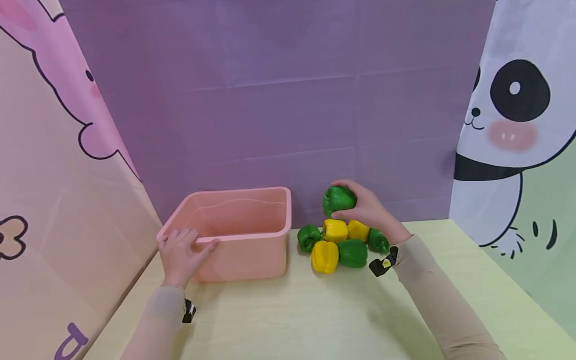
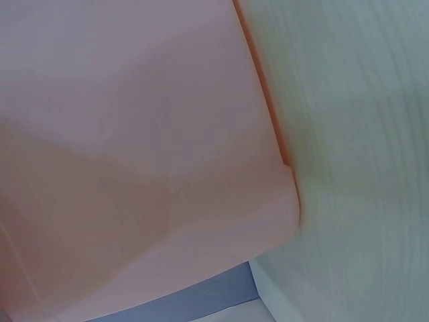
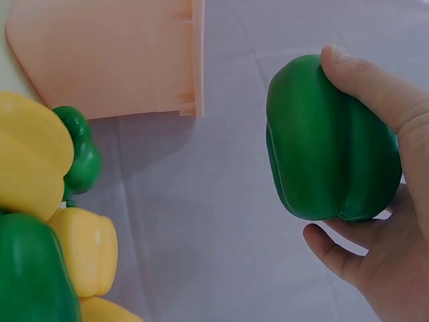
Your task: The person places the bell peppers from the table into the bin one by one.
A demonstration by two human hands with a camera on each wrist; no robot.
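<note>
Work surface: pale yellow-green table (image 1: pixel 288 320) with faint wood grain, matte, evenly lit; soft shadows only. Directly behind the table stands a purple backdrop (image 1: pixel 279 100), creased in horizontal and vertical fold lines. Left of the table, a peach-pink panel (image 1: pixel 54 165) printed with a pink cartoon animal outlined in black, angled inward toward the backdrop. Right of the table, a panel (image 1: pixel 517 125) showing a cartoon panda on pale green.

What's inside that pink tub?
The pink tub looks empty: only its bare inner walls show. Its floor near the front is hidden by the rim, where the left hand rests.
</note>
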